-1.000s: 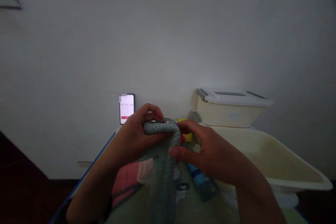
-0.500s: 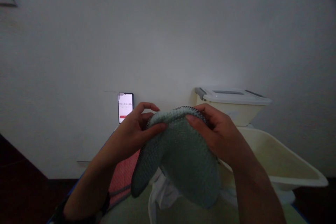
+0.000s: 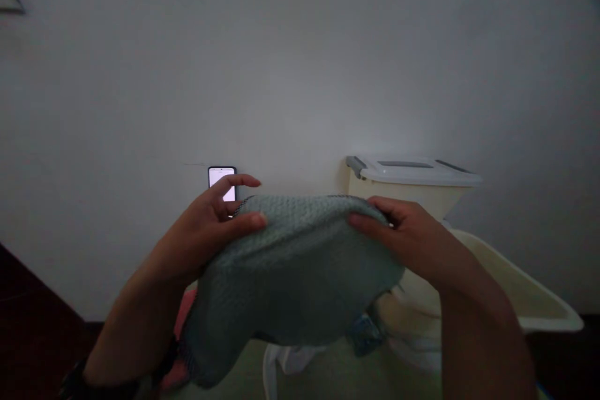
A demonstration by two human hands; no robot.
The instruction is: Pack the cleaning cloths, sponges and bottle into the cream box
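A pale green knitted cloth (image 3: 295, 269) hangs spread out in front of me, held up by its top edge. My left hand (image 3: 210, 225) pinches the left part of that edge, thumb in front and fingers behind. My right hand (image 3: 407, 234) grips the right part of the edge in the same way. The cloth sags below both hands and hides most of the table under it.
A lit phone (image 3: 222, 180) leans on the white wall behind my left hand. At the right stand a cream lidded box (image 3: 412, 184) and a cream tub (image 3: 525, 300). White fabric (image 3: 290, 356), something blue (image 3: 363, 334) and pink cloth (image 3: 180, 337) lie below.
The cloth went from a bunched strip to a wide spread sheet. My hands moved apart along its top edge and rose slightly; the bottle and yellow item are now hidden.
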